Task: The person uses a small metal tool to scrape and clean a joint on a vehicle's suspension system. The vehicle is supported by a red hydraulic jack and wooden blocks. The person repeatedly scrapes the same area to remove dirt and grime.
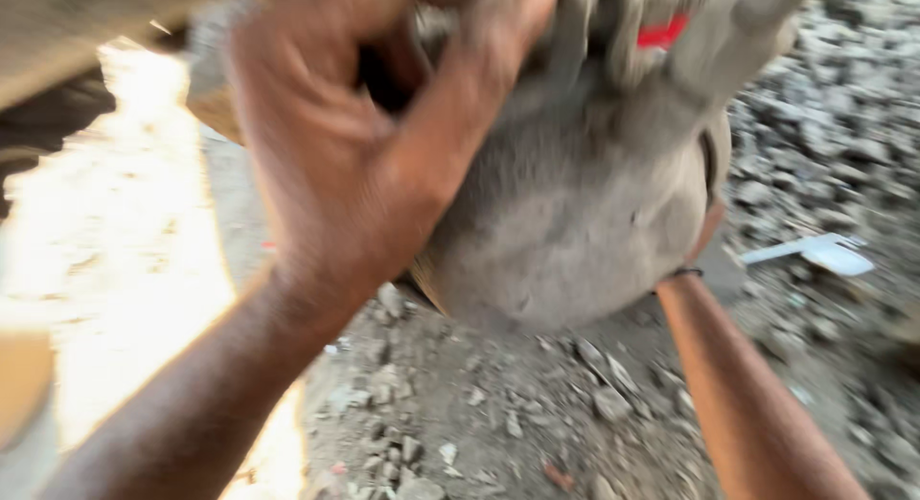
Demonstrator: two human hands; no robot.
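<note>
Grey glove (575, 222), thick with dust and dried cement, fills the upper middle of the view, worn on the right hand (613, 155). Rounded palm side bulges toward the camera, gloved fingers (757, 11) pointing up and running out past the top edge. Strip of red (663, 33) showing near the top of the glove, between the fingers. Dark cuff edge (707, 165) along the glove's right side, bare right forearm (747, 395) dropping from it toward the lower right corner. Whether those gloved fingers are spread or curled: cannot tell, cut off by the frame and blurred.

Touching the glove's left side, bare left hand (355, 155), back toward the camera, fingers (479, 98) curled and pinched tight on the glove's upper edge, thumb side hidden behind. Left forearm (211, 395) slanting down from the glove to the lower left corner.

Below the glove, ground (479, 433) of grey dirt strewn with small stones and broken rubble. Right of the glove, heaped coarser rubble (843, 126), blurred. Lower right of the glove, lying on the dirt well apart from it, a flat white piece (824, 253) with a thin handle-like end, kind not clear. Left of the glove, beyond the left hand, a bright sunlit patch (115, 270), washed out to pale orange-white. Above and left of the glove, a blurred brownish slab (67, 31) across the top corner, nature impossible to make out.
</note>
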